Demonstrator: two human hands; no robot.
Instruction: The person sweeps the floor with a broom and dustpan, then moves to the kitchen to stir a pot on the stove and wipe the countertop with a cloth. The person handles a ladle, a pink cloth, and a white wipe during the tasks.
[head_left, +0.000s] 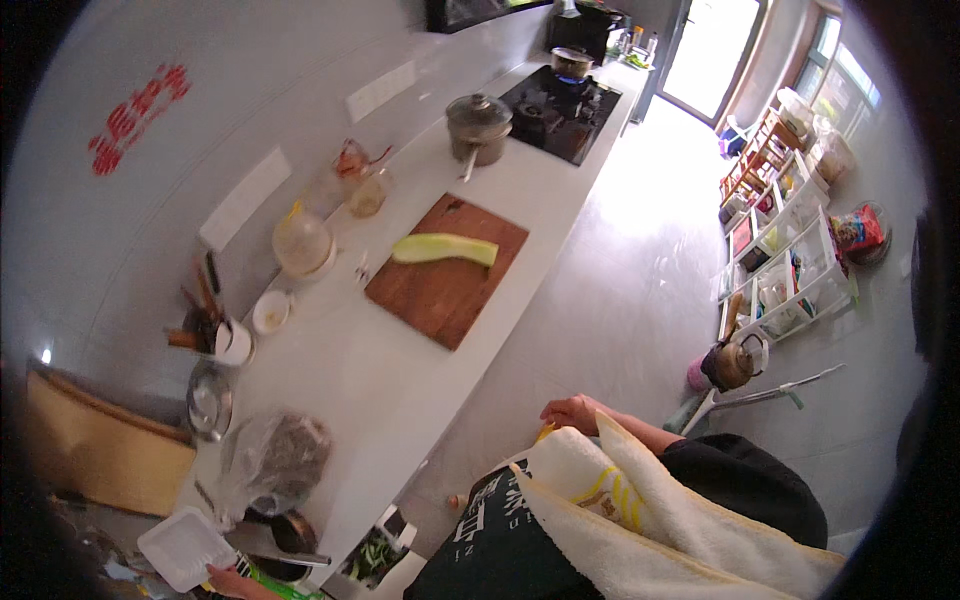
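Note:
At the lower left edge, my left hand (229, 582) grips a white plastic tray (186, 546) by its rim. A green-and-black package (274, 586) lies by that hand. My right hand (571, 412) hangs over the floor beside my dark apron, partly behind the towel (690, 536) draped over me; its fingers are curled, and whether they hold anything is hard to see. On the counter, a pale green peeled gourd or squash piece (444, 248) rests across a wooden cutting board (427, 300). A knife (281, 553) or similar metal blade lies near the tray.
A clear plastic bag (281, 457) with brown contents and a utensil holder (235, 343) stand along the wall side. Farther along are a lidded pot (480, 127) and a pan (571, 60) over a lit burner. White shelves (795, 285) and a kettle (731, 366) line the right.

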